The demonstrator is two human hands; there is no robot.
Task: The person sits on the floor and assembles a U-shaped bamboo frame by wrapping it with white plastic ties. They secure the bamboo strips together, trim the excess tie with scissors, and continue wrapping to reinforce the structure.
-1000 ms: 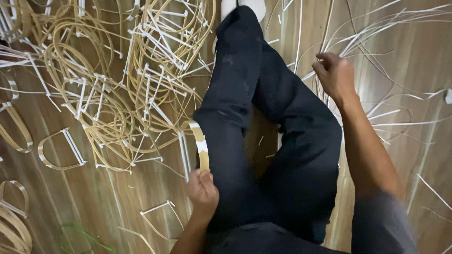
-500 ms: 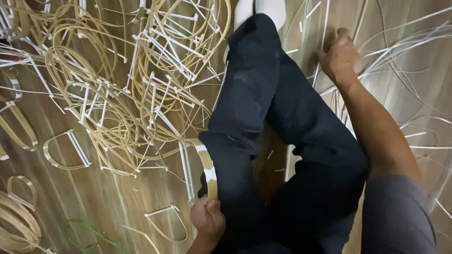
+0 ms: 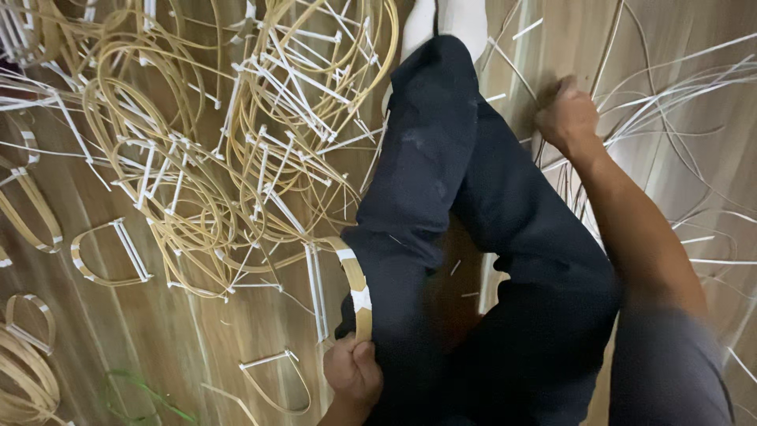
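A: Far left first. What is counted there?
B: Four small bent cane frames (image 3: 102, 256) with white tape are seen lying singly on the wooden floor (image 3: 181, 347), plus a stack of cane loops (image 3: 24, 383) at the bottom-left edge. A green strand (image 3: 142, 394) is seen near them.
A: Next over?
B: One big tangled pile of cane hoops (image 3: 236, 142) with white sticks tied across; the hoops cannot be counted. One more small frame (image 3: 276, 383) is seen below it, just beside the left hand.
A: Left hand?
B: The left hand (image 3: 352, 371) is closed round the lower end of one curved cane strip (image 3: 355, 288), taped white in two places. The strip is held against the left knee, its top curving toward the pile.
A: Middle?
B: Two legs in dark trousers (image 3: 473, 237) are crossed, with two white-socked feet (image 3: 445, 20) at the top.
A: Right side?
B: The right hand (image 3: 568, 118) is fisted on the floor among loose thin white strips (image 3: 670, 102); whether any is gripped cannot be told. The strips are too many to count.
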